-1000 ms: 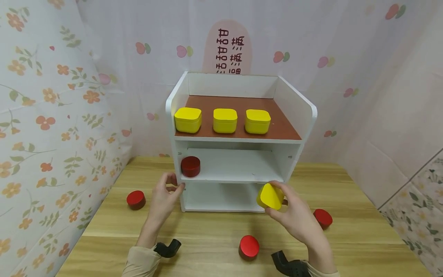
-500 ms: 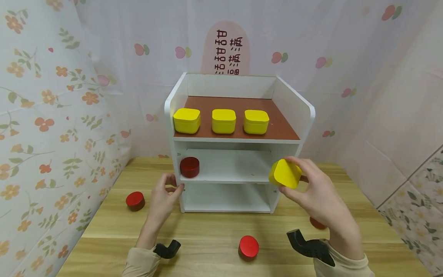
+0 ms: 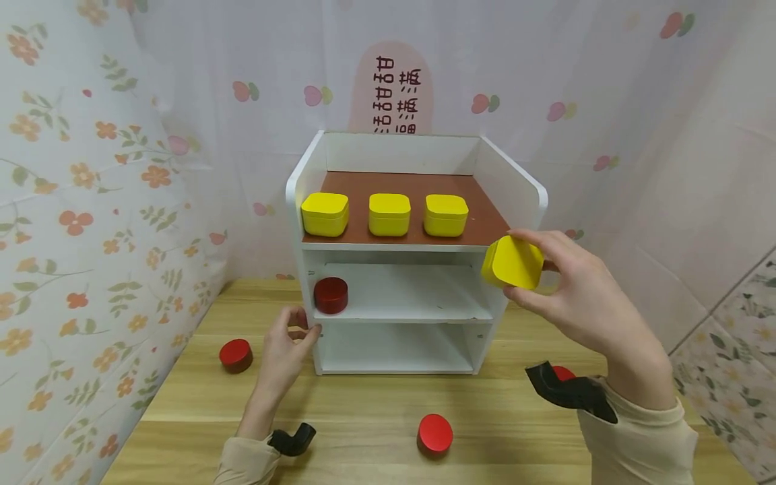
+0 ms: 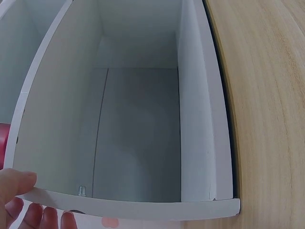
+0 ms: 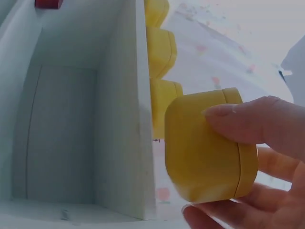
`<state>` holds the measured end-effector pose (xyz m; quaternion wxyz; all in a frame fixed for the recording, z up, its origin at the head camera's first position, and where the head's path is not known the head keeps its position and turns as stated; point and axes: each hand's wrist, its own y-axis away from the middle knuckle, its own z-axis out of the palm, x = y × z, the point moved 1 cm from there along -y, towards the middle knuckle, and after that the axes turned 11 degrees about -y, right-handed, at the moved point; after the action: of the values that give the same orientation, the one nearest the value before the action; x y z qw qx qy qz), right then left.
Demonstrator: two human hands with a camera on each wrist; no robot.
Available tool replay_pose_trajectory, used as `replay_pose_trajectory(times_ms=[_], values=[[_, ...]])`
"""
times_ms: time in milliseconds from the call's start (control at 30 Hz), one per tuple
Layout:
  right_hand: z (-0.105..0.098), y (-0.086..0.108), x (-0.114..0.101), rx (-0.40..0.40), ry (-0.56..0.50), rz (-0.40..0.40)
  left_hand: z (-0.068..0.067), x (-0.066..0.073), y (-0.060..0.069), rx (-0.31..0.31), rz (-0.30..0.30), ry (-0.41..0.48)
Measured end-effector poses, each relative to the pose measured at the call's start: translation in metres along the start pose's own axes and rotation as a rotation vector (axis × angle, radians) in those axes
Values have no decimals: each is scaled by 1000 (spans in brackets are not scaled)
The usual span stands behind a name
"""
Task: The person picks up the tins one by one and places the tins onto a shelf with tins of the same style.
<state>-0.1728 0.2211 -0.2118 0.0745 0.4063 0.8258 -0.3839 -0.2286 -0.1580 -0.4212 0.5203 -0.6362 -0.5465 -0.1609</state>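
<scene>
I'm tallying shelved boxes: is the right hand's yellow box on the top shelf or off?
Off: the right hand holds the yellow box, and the right wrist view shows a gap between it and the top shelf.

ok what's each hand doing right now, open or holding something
Left hand: closed, gripping the shelf by its left side edge.
Right hand: closed, holding a yellow box.

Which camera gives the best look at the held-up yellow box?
The right wrist view: the held yellow box looms large, its seam visible. The head view shows it smaller and tilted; the left wrist view doesn't show it.
</scene>
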Motion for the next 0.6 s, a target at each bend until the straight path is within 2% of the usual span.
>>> replay_pose_trajectory(times_ms=[267, 467, 600], values=[[-22, -29, -5, -59, 91, -115, -1, 2, 0, -7, -8, 7], [-31, -51, -2, -145, 143, -116, 0, 1, 0, -6, -4, 6], [-34, -63, 0, -206, 172, -104, -1, 5, 0, -11, -22, -5]])
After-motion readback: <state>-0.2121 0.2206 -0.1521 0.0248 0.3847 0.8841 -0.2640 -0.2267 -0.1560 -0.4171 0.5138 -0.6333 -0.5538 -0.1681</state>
